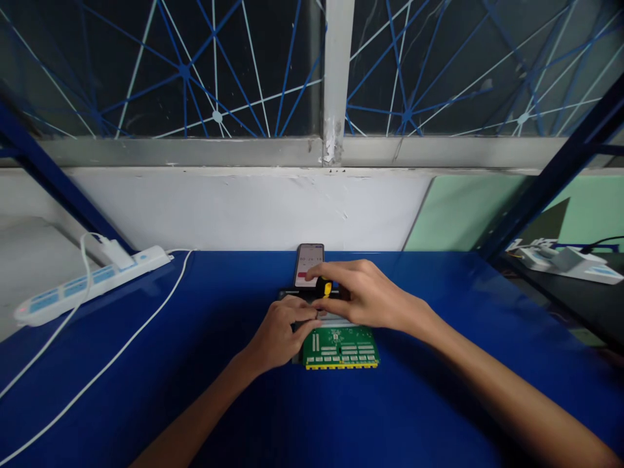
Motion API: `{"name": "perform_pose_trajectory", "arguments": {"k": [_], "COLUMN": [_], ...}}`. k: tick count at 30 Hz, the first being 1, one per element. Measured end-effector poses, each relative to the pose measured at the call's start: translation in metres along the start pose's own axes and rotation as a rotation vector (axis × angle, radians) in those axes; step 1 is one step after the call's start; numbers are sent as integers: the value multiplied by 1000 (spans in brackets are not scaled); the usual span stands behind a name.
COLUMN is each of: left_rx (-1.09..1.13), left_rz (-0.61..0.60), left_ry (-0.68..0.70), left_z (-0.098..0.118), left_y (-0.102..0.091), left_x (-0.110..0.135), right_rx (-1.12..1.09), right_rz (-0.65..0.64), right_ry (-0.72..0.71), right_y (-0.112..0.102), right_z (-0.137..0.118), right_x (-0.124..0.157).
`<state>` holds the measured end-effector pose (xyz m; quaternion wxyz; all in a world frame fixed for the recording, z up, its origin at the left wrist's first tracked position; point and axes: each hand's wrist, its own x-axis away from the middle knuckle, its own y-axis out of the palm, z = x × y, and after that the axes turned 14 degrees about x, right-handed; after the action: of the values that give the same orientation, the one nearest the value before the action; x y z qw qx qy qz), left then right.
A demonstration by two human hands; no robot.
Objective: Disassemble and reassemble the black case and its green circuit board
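A green circuit board lies on the blue table, partly over a dark flat base. My left hand rests curled at the board's left edge, fingers pressed down on it. My right hand reaches across the board's far side and pinches a small yellow and black tool. Just behind the hands a phone lies face up, its screen lit with a timer and a red button.
A white power strip with a plugged charger lies at the far left, its white cables trailing over the table. White wall and patterned windows stand behind. A second bench with white devices is at the right.
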<state>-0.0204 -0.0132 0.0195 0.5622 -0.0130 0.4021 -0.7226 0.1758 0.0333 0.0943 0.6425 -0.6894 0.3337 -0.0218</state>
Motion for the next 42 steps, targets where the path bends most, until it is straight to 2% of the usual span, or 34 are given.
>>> {"name": "perform_pose_trajectory", "arguments": {"k": [5,9,11,15,18,22,29,31,34,38,42], "left_rx": [-18,-160,-210,-265,-277,-313,-519,-553,-501,-398,-350], "left_rz": [-28,-107,-157,-223,-251,-229,95,140,61,-47,-70], "left_ry": [33,-20,-31,-59,-67,-57,-154,-187,-283,-467,-455], "left_z": [-4,-8,-9,-7,-7,-11,-34,-40,-43,-34,-32], "left_y": [-8,-16,-17,-15,-13,-16,-31,-33,-33,-29,-26], "left_x": [-1,-1,1,3,3,2,7,8,7,1,-1], "right_rx": [-24,-116,-163,-190,-210,-101,220,318,382,390,420], "right_rz": [117,269,291,104,-30,-138,-237,-238,-253,-271,-282], "right_ry": [85,303,408,624,710,713,703,694,677,679,657], "right_y": [-9,-26,-26,-3,20,36,41,42,41,37,34], "right_z": [16,40,58,99,122,133,128,126,126,127,127], "right_x": [3,18,35,77,102,113,113,114,116,118,120]}}
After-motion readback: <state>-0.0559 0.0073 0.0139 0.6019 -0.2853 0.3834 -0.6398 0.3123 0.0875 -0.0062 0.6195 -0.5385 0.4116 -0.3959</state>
